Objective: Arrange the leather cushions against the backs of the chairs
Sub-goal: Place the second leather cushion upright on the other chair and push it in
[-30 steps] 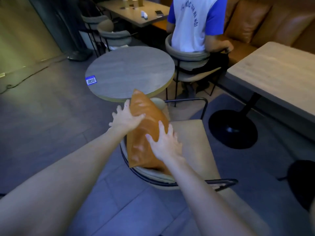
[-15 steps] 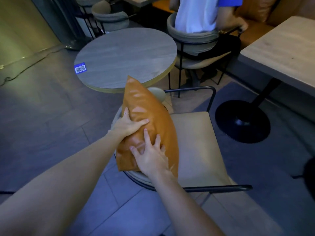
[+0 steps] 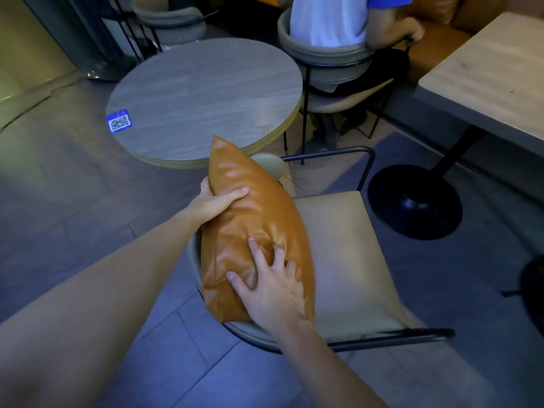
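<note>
- Left hand (image 3: 216, 201) grips the leather cushion (image 3: 253, 231) at its upper edge; right hand (image 3: 269, 287) presses spread fingers into its lower face.
- Cushion stands on the chair (image 3: 347, 260), leaning against its curved back.
- Step in hand, likely: seating it. Next: square it, then let go.

The leather cushion (image 3: 253, 231) covers most of the chair back (image 3: 194, 260) — only a curved sliver shows at its left, plus a rounded end (image 3: 269, 166) above it. The left hand (image 3: 213, 201) wraps the cushion's far edge, so most of its fingers are out of sight. The right hand (image 3: 272, 290) hides the cushion's lower corner. The seated person (image 3: 326, 19) is cut off at the top edge, as is the bench cushion (image 3: 435, 7) — possibly leather too. The sticker (image 3: 119, 122) is too small to read
</note>
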`<state>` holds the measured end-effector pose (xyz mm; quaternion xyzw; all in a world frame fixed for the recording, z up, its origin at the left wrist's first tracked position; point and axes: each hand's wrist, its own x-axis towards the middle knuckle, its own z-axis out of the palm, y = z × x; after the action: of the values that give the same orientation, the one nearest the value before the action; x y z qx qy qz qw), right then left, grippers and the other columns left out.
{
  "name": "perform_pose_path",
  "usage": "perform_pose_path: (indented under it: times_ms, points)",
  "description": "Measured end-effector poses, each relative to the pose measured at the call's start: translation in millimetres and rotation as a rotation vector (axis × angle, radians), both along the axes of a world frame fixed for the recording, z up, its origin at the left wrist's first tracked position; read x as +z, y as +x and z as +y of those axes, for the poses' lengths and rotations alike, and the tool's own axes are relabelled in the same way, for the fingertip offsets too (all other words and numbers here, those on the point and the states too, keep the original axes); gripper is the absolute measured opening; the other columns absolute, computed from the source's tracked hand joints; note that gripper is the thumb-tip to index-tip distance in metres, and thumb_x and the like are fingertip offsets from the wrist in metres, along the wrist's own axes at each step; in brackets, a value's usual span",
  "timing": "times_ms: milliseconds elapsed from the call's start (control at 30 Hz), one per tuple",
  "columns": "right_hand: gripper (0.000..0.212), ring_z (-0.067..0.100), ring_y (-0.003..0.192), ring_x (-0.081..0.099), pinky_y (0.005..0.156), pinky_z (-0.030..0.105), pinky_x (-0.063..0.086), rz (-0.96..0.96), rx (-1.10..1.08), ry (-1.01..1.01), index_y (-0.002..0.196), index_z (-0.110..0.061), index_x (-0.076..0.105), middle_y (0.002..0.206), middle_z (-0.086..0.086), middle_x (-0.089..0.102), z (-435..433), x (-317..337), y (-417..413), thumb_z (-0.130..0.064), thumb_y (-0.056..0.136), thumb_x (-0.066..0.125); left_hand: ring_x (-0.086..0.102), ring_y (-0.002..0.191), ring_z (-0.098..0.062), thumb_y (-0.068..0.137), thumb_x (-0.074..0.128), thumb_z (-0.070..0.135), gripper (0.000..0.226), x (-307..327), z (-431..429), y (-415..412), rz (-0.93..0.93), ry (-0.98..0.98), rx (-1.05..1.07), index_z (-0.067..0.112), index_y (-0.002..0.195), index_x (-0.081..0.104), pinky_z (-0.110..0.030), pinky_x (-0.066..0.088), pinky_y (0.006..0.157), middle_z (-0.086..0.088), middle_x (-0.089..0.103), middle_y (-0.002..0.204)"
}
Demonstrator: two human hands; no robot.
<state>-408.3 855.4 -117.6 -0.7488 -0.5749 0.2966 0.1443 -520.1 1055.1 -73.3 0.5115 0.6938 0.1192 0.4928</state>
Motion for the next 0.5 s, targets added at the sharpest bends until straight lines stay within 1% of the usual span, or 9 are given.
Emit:
perform_pose_path:
  times_ms: [67,100,167,233,267,300,367,433,500]
  points:
    - [0.084,0.038,0.130,0.038,0.093,0.051,0.047,-0.008,-0.007,0.008,0.157,-0.056,0.002,0.162,0.004,0.022,-1,-1,-2,-0.090,0.083,0.023,0.054,0.121,-0.024,0.059,0.083,0.074,0.130,3,6,-2,-0.025,-0.040,-0.002,0.030,0.160,0.013,-0.038,0.043,0.098,0.000,0.045,0.155]
    - [0.084,0.038,0.130,0.038,0.093,0.052,0.047,-0.008,-0.012,0.012,0.157,-0.056,0.002,0.162,0.004,0.023,-2,-1,-3,-0.090,0.083,0.022,0.054,0.121,-0.024,0.058,0.084,0.074,0.131,4,9,-3,-0.022,-0.059,-0.010,0.029,0.160,0.014,-0.038,0.042,0.095,0.000,0.045,0.155]
    - [0.083,0.038,0.131,0.037,0.094,0.054,0.047,-0.005,-0.026,0.017,0.156,-0.056,0.004,0.162,0.003,0.024,-2,-1,-3,-0.090,0.083,0.022,0.052,0.130,-0.028,0.056,0.084,0.075,0.133,6,13,-3,0.012,-0.097,-0.032,0.029,0.159,0.014,-0.042,0.041,0.093,0.000,0.044,0.156]
    - [0.082,0.038,0.133,0.037,0.096,0.054,0.046,-0.007,-0.039,0.012,0.156,-0.058,0.004,0.161,0.003,0.023,-1,-2,-4,-0.090,0.083,0.022,0.046,0.137,-0.033,0.056,0.083,0.076,0.133,8,16,-4,0.065,-0.130,-0.060,0.030,0.159,0.012,-0.049,0.037,0.091,-0.001,0.040,0.158]
    - [0.081,0.037,0.133,0.036,0.096,0.054,0.046,-0.011,-0.043,0.009,0.156,-0.058,0.004,0.161,0.002,0.023,-1,-2,-5,-0.090,0.083,0.022,0.043,0.140,-0.035,0.056,0.081,0.078,0.133,9,18,-5,0.096,-0.147,-0.075,0.031,0.159,0.011,-0.054,0.037,0.094,-0.001,0.037,0.160]
    - [0.081,0.037,0.133,0.036,0.096,0.054,0.046,-0.017,-0.046,0.007,0.156,-0.059,0.004,0.161,0.002,0.023,-1,-2,-6,-0.090,0.083,0.021,0.039,0.142,-0.038,0.055,0.080,0.080,0.135,10,19,-5,0.127,-0.165,-0.095,0.032,0.159,0.010,-0.060,0.036,0.100,-0.002,0.033,0.162]
    - [0.080,0.036,0.133,0.036,0.096,0.053,0.046,-0.026,-0.055,0.005,0.155,-0.059,0.003,0.162,0.002,0.023,-1,-3,-9,-0.090,0.083,0.021,0.034,0.146,-0.043,0.048,0.079,0.085,0.143,13,24,-7,0.167,-0.215,-0.141,0.033,0.159,0.007,-0.073,0.030,0.108,-0.006,0.026,0.166]
    - [0.080,0.036,0.134,0.037,0.097,0.053,0.046,-0.025,-0.072,0.003,0.155,-0.061,0.003,0.162,0.003,0.024,-1,-3,-10,-0.091,0.083,0.020,0.029,0.148,-0.047,0.037,0.078,0.086,0.154,17,28,-9,0.175,-0.269,-0.193,0.032,0.161,0.003,-0.078,0.028,0.109,-0.010,0.021,0.168]
    - [0.079,0.037,0.134,0.037,0.100,0.054,0.046,-0.018,-0.084,0.002,0.155,-0.061,0.004,0.161,0.003,0.025,-1,-2,-10,-0.091,0.083,0.021,0.026,0.149,-0.048,0.036,0.079,0.086,0.158,20,32,-11,0.177,-0.303,-0.246,0.031,0.161,0.001,-0.080,0.029,0.107,-0.012,0.017,0.170]
